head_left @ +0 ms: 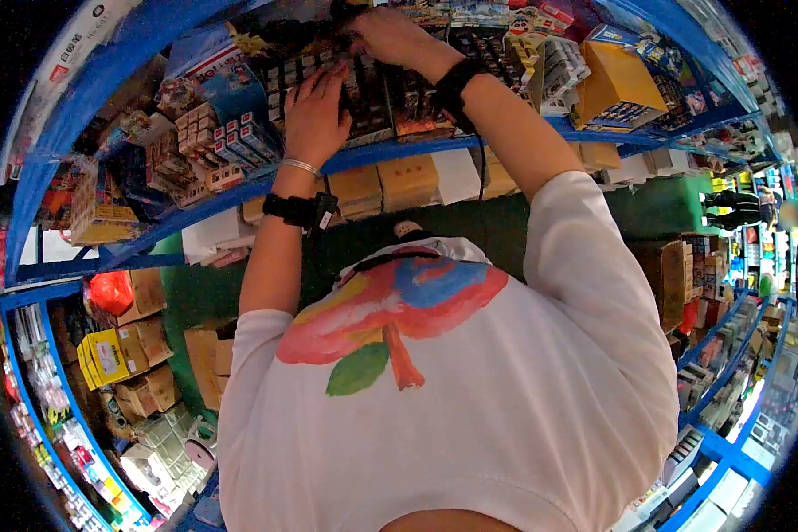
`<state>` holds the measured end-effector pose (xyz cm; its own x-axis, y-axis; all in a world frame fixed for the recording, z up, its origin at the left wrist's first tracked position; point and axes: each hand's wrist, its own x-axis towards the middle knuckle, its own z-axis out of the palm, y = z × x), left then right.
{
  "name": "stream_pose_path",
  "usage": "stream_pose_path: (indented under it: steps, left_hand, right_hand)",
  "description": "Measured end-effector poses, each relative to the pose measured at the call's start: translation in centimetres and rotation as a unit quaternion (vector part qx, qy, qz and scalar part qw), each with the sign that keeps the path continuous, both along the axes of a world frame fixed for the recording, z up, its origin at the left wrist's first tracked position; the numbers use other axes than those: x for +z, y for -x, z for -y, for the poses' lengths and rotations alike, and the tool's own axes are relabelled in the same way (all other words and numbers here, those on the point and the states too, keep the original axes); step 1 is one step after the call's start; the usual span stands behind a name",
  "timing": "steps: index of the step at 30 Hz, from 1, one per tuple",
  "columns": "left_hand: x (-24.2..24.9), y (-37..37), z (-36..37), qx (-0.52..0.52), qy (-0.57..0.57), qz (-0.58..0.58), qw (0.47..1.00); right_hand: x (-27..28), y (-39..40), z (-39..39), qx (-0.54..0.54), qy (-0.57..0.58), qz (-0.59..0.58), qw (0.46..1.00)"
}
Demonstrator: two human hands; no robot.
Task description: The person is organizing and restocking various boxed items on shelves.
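My left hand (315, 115) lies flat with spread fingers on a row of small dark boxes (363, 97) standing on the blue shelf (390, 151). It wears a silver bangle and a black wrist strap. My right hand (386, 35) reaches higher and further back among the same packed boxes, fingers curled onto them; whether it grips one is hidden. A black band sits on that wrist. My white shirt with a painted mushroom fills the lower view.
Yellow box (616, 80) tilts on the shelf at right. Stacked small cartons (217, 142) sit left of my left hand. Tan cartons (408, 182) lie under the shelf. Cardboard boxes (137, 355) pile on the floor at left. More blue racks (727, 390) line the right aisle.
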<state>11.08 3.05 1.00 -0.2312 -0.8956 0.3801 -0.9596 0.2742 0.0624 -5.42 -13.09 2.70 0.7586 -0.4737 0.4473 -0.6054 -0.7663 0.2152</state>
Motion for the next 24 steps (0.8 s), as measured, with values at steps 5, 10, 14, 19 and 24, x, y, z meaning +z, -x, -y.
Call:
stream_pose_path:
  steps: [5,10,14,19,24]
  left_hand:
    - [0.5,0.1,-0.3,-0.009,-0.011,-0.025,1.000]
    - [0.0,0.0,-0.4,-0.005,0.007,-0.017,1.000]
    - [-0.1,-0.1,-0.2,-0.023,0.030,-0.025,0.999]
    - [0.0,-0.1,-0.1,-0.022,0.029,-0.025,0.999]
    - [0.0,-0.4,-0.1,-0.024,0.014,-0.024,0.999]
  right_hand:
    - [2.1,0.0,-2.6,0.017,-0.054,0.056,0.997]
    - [1.0,0.3,-0.7,0.038,-0.007,0.025,0.999]
    - [3.2,-1.2,-2.4,-0.071,-0.081,-0.099,0.989]
    - [0.5,-1.6,-0.4,0.019,-0.015,-0.013,1.000]
    - [2.0,-1.4,-1.6,0.011,0.001,-0.047,0.999]
